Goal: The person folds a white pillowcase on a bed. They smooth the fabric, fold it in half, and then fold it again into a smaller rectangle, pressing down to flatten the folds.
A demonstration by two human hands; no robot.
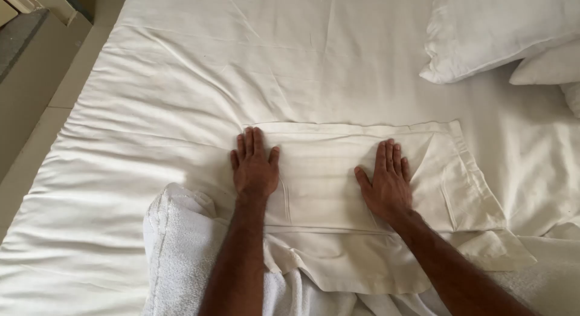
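A bed [181, 80] covered by a white sheet fills most of the view, with grey floor [24, 110] seen along its left edge. Two white pillows [495, 32] are stacked at the far right corner. A white towel [175, 249] is bunched at the near edge, under the forearms. In the middle lies a cream pillowcase [326, 171], already folded into a flat band with its hemmed end turned out to the right and a looser layer spilling out on the near side. The left hand [254, 168] is pressed flat on the left end of the fold, the right hand [388, 184] flat right of the middle; both are spread open, fingers extended, grasping nothing. Judged from this, a first fold is made and is being smoothed; the near flap and the right end are not yet folded in
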